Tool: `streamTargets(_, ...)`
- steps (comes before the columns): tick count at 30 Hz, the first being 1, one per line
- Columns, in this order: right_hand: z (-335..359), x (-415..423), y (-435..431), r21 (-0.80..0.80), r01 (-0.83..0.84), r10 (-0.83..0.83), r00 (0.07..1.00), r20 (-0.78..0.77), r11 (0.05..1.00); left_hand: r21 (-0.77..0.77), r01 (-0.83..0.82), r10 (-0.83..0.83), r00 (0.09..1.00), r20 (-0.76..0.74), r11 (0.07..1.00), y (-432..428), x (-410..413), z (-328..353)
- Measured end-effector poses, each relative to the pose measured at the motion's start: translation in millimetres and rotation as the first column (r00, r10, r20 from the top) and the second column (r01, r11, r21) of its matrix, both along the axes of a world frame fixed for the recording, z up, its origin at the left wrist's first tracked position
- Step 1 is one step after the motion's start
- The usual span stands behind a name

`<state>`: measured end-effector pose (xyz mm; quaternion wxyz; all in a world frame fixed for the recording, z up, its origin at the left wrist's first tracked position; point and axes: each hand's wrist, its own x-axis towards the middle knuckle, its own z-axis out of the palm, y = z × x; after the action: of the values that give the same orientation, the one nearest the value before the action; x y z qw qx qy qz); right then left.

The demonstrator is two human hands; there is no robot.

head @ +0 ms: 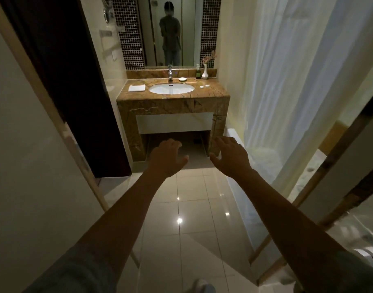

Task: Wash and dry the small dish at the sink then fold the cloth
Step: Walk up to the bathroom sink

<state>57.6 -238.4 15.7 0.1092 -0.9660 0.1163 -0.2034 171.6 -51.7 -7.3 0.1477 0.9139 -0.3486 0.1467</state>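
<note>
Both the left hand [167, 158] and right hand [230, 155] were open and held nothing. Far ahead of them sat the small round white dish [182, 79] and folded white cloth [136, 88], beside the oval white sink [172, 89]. Shiny pale floor tiles [194, 208] lay bare between.

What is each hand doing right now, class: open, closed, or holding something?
Left hand: open, fingers loosely curled, holding nothing.
Right hand: open, fingers spread, holding nothing.
</note>
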Motion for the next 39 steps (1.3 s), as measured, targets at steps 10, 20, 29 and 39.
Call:
streamTargets(10, 1, 121, -99, -0.008, -0.039, 0.039, 0.999, 0.000, 0.999, -0.010, -0.040, 0.040, 0.999, 0.007, 0.999, -89, 107, 18)
streamTargets(20, -1, 214, -160, -0.018, -0.072, 0.072, 0.997, 0.002, 0.997, 0.024, -0.052, 0.051, 0.999, 0.010, 0.998, -140, 197, 16)
streamTargets(29, -18, 327, -190, 0.000, -0.034, 0.034, 0.999, -0.022, 0.999, 0.004, -0.010, 0.010, 1.000, -0.030, 1.000, -178, 307, 7)
streamTargets(39, -8, 479, -209, 0.030, -0.004, 0.004, 1.000, 0.011, 1.000, 0.043, 0.014, -0.012, 0.998, -0.059, 0.999, -211, 469, 16)
